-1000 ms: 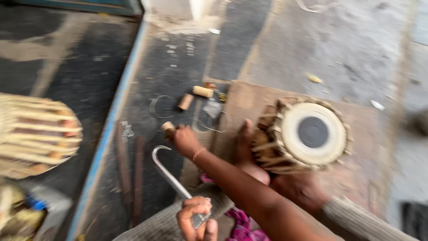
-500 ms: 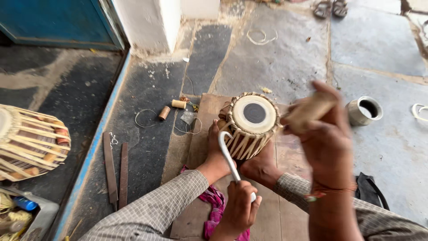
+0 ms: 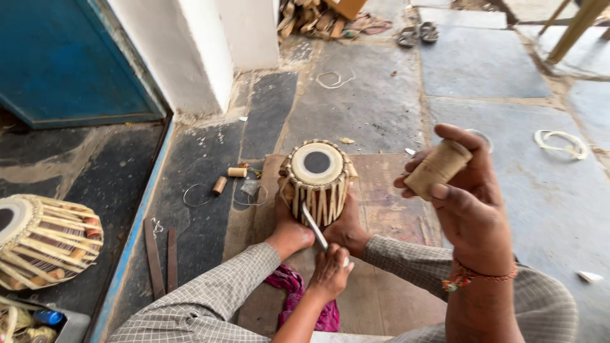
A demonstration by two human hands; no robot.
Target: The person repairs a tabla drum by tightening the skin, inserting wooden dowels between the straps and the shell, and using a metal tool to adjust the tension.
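A small drum [image 3: 317, 174] stands upright on a brown board [image 3: 387, 197], its pale skin with a black centre spot facing up. Nearest the camera, just below the drum, the person's left hand [image 3: 330, 273] has its fingers curled shut around the grip of a metal hook [image 3: 314, 225]. The hook's shaft slants up to touch the straps on the drum's near side. A pink cloth [image 3: 292, 289] lies on the board beneath that hand. What look like two bare feet [image 3: 289, 234], coming out of checked trouser legs, press against the drum's base from either side.

To the right of the drum and raised above it is the right hand [image 3: 467, 203], with a red thread band [image 3: 473, 277] at the wrist. It pinches a wooden peg [image 3: 438, 168] between thumb and closed fingers.

Left of the drum, two short pegs [image 3: 237, 172] lie on the dark stone floor beside a thin wire loop [image 3: 196, 195]. Two flat strips [image 3: 152, 257] lie further left and nearer the camera. A larger strapped drum [image 3: 44, 241] rests on its side well to the left.

Beyond the drum, a loop of cord [image 3: 333, 79] lies on the grey slabs, and a white coil [image 3: 562, 143] lies well to the drum's right. A blue door [image 3: 63, 57] and a white pillar [image 3: 216, 44] stand at the far left. A pair of sandals [image 3: 416, 33] sits farthest back.
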